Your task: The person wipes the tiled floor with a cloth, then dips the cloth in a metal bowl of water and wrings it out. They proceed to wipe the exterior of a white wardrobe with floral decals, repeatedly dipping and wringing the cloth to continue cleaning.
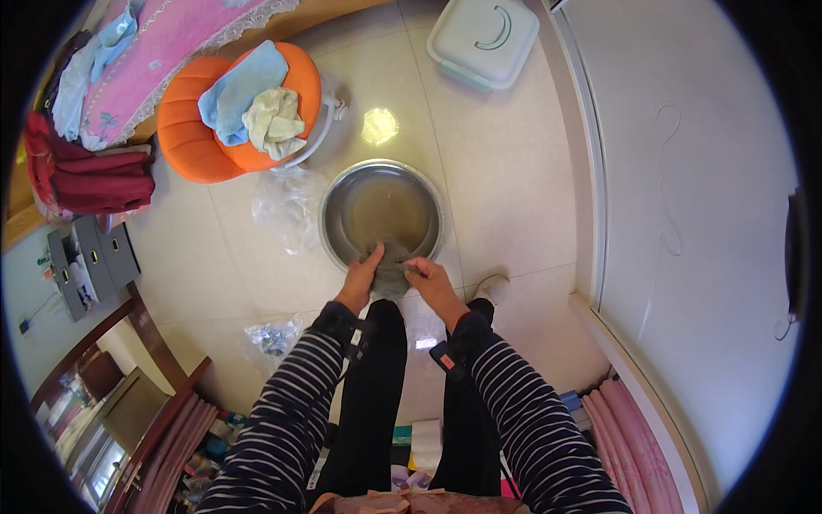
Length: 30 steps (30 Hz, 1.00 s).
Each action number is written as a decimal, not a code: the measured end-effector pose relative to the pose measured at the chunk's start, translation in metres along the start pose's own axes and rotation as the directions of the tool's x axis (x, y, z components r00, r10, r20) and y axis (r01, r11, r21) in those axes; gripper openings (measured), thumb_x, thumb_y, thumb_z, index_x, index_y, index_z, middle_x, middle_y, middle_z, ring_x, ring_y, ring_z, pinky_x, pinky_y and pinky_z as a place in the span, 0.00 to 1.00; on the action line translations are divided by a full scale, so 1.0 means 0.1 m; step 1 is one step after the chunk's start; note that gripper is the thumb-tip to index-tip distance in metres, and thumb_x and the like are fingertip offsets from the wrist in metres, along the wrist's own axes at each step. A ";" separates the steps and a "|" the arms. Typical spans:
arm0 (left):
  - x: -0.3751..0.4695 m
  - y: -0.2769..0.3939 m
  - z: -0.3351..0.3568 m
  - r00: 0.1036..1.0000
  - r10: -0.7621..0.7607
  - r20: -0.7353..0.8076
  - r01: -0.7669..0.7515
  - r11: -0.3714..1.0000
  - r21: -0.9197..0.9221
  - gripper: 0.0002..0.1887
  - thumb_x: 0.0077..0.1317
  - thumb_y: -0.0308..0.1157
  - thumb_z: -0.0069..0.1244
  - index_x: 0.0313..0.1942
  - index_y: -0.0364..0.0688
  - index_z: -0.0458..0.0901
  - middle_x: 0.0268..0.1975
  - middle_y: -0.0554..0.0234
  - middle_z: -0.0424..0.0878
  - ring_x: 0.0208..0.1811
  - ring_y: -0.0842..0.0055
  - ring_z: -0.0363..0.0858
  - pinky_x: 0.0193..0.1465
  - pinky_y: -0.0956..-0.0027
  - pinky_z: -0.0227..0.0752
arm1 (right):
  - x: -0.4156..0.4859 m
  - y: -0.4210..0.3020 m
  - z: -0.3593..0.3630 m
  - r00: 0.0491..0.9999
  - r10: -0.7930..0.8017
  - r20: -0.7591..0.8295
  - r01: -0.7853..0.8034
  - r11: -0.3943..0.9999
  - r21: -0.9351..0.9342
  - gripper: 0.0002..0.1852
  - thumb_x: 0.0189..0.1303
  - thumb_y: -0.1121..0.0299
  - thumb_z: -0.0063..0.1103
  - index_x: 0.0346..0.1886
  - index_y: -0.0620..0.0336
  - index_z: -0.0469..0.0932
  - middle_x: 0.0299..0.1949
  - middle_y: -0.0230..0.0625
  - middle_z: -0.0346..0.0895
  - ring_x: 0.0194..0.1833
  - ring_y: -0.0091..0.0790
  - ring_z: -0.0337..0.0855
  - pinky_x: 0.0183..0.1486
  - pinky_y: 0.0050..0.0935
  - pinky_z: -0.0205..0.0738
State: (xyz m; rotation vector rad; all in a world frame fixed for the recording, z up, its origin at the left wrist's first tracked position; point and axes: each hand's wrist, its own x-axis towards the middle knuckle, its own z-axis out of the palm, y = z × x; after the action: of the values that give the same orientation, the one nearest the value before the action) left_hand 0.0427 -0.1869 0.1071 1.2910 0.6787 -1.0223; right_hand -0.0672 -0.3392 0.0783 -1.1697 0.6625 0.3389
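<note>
A metal basin (329, 204) stands on the tiled floor before me, with murky brownish water (385, 209) inside. Over its near rim a wet-looking grey-green cloth (390, 283) is bunched between my hands. My left hand (363, 276) grips the cloth's left side, thumb on top. On the right, my right hand (431, 281) pinches an edge of the same cloth between thumb and fingers. The cloth's underside is hidden, so I cannot tell whether it touches the rim.
An orange padded chair (186, 128) at the upper left holds a light blue cloth (247, 83) and a cream cloth (276, 122). Clear plastic bags (286, 205) lie left of the basin. A lidded pale box (485, 42) sits far right, near a white door panel (700, 193).
</note>
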 end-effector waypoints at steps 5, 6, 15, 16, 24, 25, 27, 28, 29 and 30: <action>-0.38 -0.02 0.00 0.943 -0.289 0.164 0.292 0.956 0.008 0.32 0.75 0.58 0.48 0.66 0.40 0.75 0.61 0.61 0.82 0.59 0.73 0.82 0.61 0.63 0.78 | -0.29 0.00 0.09 0.998 0.066 -0.003 -0.066 0.998 -0.021 0.08 0.65 0.74 0.62 0.46 0.64 0.81 0.33 0.29 0.80 0.36 0.22 0.79 0.42 0.25 0.75; -0.43 -0.03 -0.01 0.935 -0.281 0.216 0.290 0.957 -0.012 0.32 0.76 0.57 0.48 0.66 0.40 0.74 0.61 0.61 0.82 0.59 0.72 0.82 0.61 0.62 0.79 | -0.33 -0.01 0.10 0.996 0.083 -0.012 -0.084 0.996 -0.029 0.09 0.64 0.74 0.63 0.46 0.64 0.81 0.33 0.29 0.81 0.36 0.22 0.79 0.42 0.26 0.76; -0.07 0.06 -0.29 0.994 -0.101 0.043 0.092 0.978 0.190 0.29 0.71 0.47 0.59 0.65 0.40 0.73 0.57 0.60 0.83 0.55 0.74 0.84 0.51 0.66 0.82 | -0.34 -0.08 0.07 0.974 0.218 -0.061 -0.210 0.971 0.118 0.11 0.70 0.72 0.59 0.53 0.58 0.82 0.40 0.29 0.84 0.39 0.24 0.84 0.42 0.28 0.80; 0.02 0.08 -0.35 0.998 -0.051 0.045 0.039 0.969 0.245 0.31 0.70 0.47 0.60 0.66 0.40 0.73 0.56 0.61 0.83 0.53 0.74 0.84 0.49 0.67 0.81 | -0.34 -0.07 0.07 0.964 0.253 -0.077 -0.243 0.962 0.122 0.12 0.71 0.71 0.59 0.55 0.58 0.81 0.41 0.28 0.84 0.40 0.24 0.85 0.43 0.28 0.80; 0.66 -0.34 -0.70 1.000 0.015 0.012 -0.019 0.830 0.558 0.26 0.67 0.43 0.63 0.59 0.36 0.80 0.46 0.60 0.86 0.48 0.77 0.82 0.50 0.71 0.76 | -0.46 0.26 0.09 0.921 0.389 -0.032 -0.382 0.915 0.131 0.13 0.74 0.70 0.54 0.58 0.58 0.79 0.48 0.30 0.85 0.45 0.27 0.86 0.49 0.28 0.77; 0.71 -0.41 -0.73 0.998 0.061 -0.024 -0.035 0.813 0.581 0.27 0.67 0.43 0.63 0.60 0.37 0.79 0.48 0.60 0.85 0.48 0.77 0.82 0.50 0.71 0.76 | -0.48 0.31 0.08 0.916 0.399 -0.038 -0.390 0.910 0.137 0.13 0.73 0.70 0.54 0.58 0.58 0.79 0.48 0.31 0.85 0.45 0.27 0.85 0.49 0.28 0.77; 0.81 -0.49 -0.78 0.984 0.154 -0.092 -0.062 0.772 0.632 0.28 0.68 0.44 0.62 0.62 0.39 0.77 0.50 0.59 0.85 0.49 0.77 0.81 0.49 0.70 0.76 | -0.51 0.41 0.06 0.910 0.411 -0.051 -0.400 0.905 0.146 0.13 0.73 0.70 0.53 0.57 0.59 0.79 0.49 0.32 0.85 0.45 0.28 0.85 0.49 0.29 0.77; 0.85 -0.50 -0.80 0.971 0.193 -0.138 -0.078 0.809 0.583 0.27 0.68 0.44 0.61 0.62 0.39 0.77 0.52 0.58 0.84 0.51 0.74 0.81 0.50 0.67 0.76 | -0.53 0.46 0.04 0.909 0.413 -0.057 -0.401 0.904 0.150 0.14 0.73 0.71 0.53 0.57 0.59 0.79 0.49 0.32 0.85 0.45 0.28 0.85 0.49 0.29 0.77; 0.89 -0.50 -0.81 0.956 0.229 -0.186 -0.098 0.841 0.532 0.26 0.68 0.44 0.60 0.61 0.39 0.78 0.53 0.57 0.84 0.52 0.72 0.81 0.52 0.65 0.75 | -0.54 0.50 0.02 0.882 0.461 -0.096 -0.448 0.884 0.133 0.14 0.72 0.71 0.52 0.57 0.59 0.79 0.49 0.33 0.85 0.45 0.29 0.85 0.49 0.29 0.77; 0.94 -0.48 -0.82 0.940 0.233 -0.250 -0.087 0.869 0.486 0.25 0.69 0.44 0.59 0.61 0.39 0.78 0.55 0.56 0.84 0.54 0.69 0.81 0.53 0.63 0.75 | -0.54 0.54 0.00 0.905 0.421 -0.066 -0.408 0.901 0.149 0.14 0.72 0.71 0.52 0.57 0.59 0.79 0.49 0.33 0.85 0.45 0.29 0.85 0.49 0.29 0.77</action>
State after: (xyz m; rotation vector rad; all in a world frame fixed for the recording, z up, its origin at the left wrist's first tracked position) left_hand 0.0501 -0.1271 -0.0122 1.9285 0.5508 -0.8856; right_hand -0.1396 -0.3144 0.0727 -0.9156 1.0095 0.5919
